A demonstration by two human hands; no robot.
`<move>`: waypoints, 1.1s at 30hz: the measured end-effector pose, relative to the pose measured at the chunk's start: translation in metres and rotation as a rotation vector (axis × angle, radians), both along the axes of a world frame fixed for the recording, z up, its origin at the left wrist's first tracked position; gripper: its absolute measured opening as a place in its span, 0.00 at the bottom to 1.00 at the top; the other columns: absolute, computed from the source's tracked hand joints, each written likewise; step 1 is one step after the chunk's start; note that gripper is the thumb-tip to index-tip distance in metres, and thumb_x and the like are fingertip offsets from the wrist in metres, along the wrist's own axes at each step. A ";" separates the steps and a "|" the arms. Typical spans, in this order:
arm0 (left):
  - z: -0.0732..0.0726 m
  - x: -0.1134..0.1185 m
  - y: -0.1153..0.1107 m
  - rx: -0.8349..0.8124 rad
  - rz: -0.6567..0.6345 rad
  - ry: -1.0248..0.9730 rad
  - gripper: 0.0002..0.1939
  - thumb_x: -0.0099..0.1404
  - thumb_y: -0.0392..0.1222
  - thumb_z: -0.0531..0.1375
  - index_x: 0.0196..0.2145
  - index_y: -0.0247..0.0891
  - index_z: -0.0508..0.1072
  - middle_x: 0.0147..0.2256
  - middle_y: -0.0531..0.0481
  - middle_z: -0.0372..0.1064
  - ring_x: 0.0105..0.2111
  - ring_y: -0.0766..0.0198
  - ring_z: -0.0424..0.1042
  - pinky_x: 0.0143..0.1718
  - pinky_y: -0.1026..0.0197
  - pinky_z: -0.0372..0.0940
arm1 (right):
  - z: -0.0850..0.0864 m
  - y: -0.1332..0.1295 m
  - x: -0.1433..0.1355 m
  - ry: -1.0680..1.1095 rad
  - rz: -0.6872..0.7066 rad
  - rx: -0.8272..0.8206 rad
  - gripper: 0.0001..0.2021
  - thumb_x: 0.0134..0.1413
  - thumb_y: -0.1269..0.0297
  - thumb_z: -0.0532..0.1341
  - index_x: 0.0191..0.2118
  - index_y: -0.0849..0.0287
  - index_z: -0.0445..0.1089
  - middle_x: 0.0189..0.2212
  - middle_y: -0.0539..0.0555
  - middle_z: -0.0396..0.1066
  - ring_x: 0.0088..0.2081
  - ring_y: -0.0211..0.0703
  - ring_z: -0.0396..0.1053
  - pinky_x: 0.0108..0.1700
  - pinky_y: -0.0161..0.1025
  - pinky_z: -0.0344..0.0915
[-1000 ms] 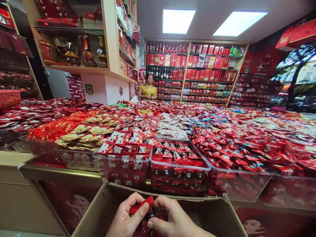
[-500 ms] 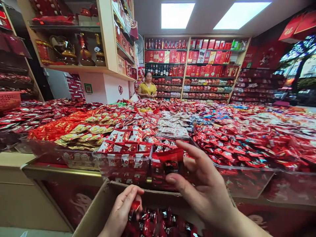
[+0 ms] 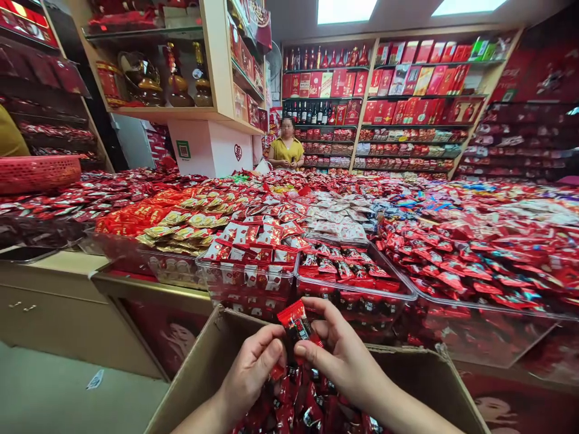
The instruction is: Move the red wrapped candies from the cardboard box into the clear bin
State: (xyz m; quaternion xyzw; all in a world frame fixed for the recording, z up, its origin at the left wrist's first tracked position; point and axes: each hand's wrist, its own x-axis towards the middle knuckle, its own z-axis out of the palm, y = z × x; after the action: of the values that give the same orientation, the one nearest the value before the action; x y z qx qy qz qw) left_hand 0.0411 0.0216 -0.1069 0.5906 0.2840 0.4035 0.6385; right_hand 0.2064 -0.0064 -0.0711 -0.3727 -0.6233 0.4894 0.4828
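Above the open cardboard box (image 3: 199, 367), my right hand (image 3: 337, 343) pinches a small red and black wrapped candy (image 3: 296, 322) between thumb and fingers, its crimped end pointing up and left. My left hand (image 3: 256, 361) is closed just beside it, fingertips close to that candy. A red bit of wrapper (image 3: 277, 371) shows under the left fingers, mostly hidden by them. Inside the box lies a heap of dark red wrapped candies (image 3: 307, 404). Right behind the box, a clear plastic bin (image 3: 357, 289) holds similar red and black packets in rows.
More clear bins carry red-and-white packets (image 3: 253, 241), gold packets (image 3: 185, 226) and loose red packets (image 3: 456, 259). A pink basket (image 3: 40, 172) stands at the left. A person in a yellow top (image 3: 287, 150) stands behind the display, before shelves of bottles and boxes.
My right hand has come down and left from the bin with the candy, over the box. My left hand has moved up and right to meet it. The view has turned left and down.
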 end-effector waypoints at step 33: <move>0.008 -0.008 -0.001 0.812 0.243 0.461 0.31 0.59 0.32 0.53 0.57 0.49 0.48 0.48 0.46 0.61 0.40 0.60 0.66 0.40 0.63 0.63 | 0.000 0.000 -0.004 -0.095 -0.122 -0.037 0.08 0.45 0.65 0.60 0.32 0.59 0.60 0.24 0.48 0.63 0.27 0.35 0.61 0.28 0.32 0.59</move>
State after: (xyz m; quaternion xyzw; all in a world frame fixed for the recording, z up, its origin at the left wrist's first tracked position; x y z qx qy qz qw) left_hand 0.0335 0.0208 -0.0990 0.8286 0.3046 0.4123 0.2250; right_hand 0.2023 -0.0063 -0.0715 -0.4417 -0.6126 0.4520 0.4748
